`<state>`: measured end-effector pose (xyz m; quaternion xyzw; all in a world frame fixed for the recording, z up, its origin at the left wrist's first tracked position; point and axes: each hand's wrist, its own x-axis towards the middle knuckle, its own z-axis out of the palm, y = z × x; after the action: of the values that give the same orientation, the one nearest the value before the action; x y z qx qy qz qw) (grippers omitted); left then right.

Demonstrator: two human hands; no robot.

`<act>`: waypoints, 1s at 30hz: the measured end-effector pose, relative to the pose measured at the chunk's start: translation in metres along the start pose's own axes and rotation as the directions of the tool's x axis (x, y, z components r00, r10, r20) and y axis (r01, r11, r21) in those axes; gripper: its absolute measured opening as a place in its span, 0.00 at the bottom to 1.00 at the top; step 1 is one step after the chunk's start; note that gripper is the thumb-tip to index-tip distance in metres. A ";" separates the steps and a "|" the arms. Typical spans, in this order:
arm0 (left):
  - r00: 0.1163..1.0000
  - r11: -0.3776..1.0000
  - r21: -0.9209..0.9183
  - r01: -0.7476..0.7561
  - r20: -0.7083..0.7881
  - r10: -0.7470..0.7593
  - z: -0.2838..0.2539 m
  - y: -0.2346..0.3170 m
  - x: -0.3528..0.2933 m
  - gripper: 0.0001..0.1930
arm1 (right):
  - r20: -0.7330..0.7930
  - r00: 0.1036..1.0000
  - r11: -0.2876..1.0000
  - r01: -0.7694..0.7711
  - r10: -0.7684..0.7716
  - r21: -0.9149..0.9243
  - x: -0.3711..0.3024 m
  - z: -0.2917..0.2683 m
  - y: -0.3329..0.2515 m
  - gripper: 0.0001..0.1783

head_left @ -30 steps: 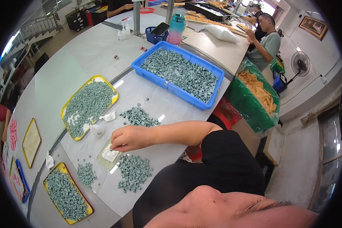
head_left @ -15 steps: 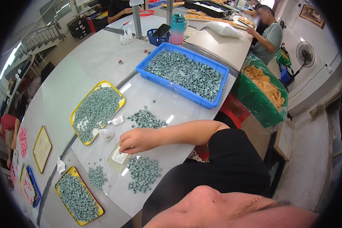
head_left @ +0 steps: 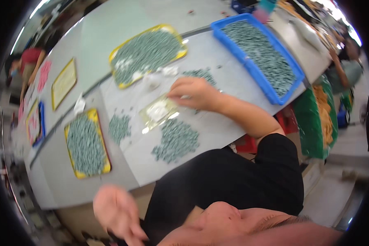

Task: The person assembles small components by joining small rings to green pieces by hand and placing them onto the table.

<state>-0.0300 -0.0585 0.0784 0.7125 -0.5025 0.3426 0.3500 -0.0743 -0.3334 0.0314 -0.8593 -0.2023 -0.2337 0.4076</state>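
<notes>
Carefully, I'd steady the clear bag (head_left: 158, 111) on the desk (head_left: 106, 33): right hand (head_left: 194, 93) pinches its edge, left hand (head_left: 117, 213) hangs released, blurred.

The clear plastic bag (head_left: 159, 112) lies flat on the grey bench (head_left: 110, 33), glossy, with a white patch at its middle, one end just under the right hand's (head_left: 194, 93) fingertips. A loose heap of small grey-green parts (head_left: 176, 140) sits just below it, a smaller heap (head_left: 119, 127) to its left, another (head_left: 201, 74) above the hand.
</notes>
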 end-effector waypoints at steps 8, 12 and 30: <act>0.640 0.824 -0.005 0.567 0.632 -0.437 -0.001 -0.010 -0.078 0.10 | 0.007 1.000 0.997 0.014 -0.013 -0.075 0.016 0.013 -0.002 0.09; 0.616 0.891 -0.024 0.453 0.732 -0.293 0.007 0.001 -0.097 0.13 | 0.034 0.999 0.997 -0.011 0.013 -0.076 0.016 0.022 0.000 0.09; 0.506 0.443 -0.274 0.854 0.638 -0.580 0.045 0.001 -0.092 0.07 | 0.084 0.996 0.997 0.023 -0.016 -0.079 0.019 0.029 -0.010 0.10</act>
<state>-0.0490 -0.0532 -0.0218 0.7799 -0.2796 -0.1872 0.5278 -0.0576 -0.3015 0.0319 -0.8819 -0.2182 -0.2094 0.3617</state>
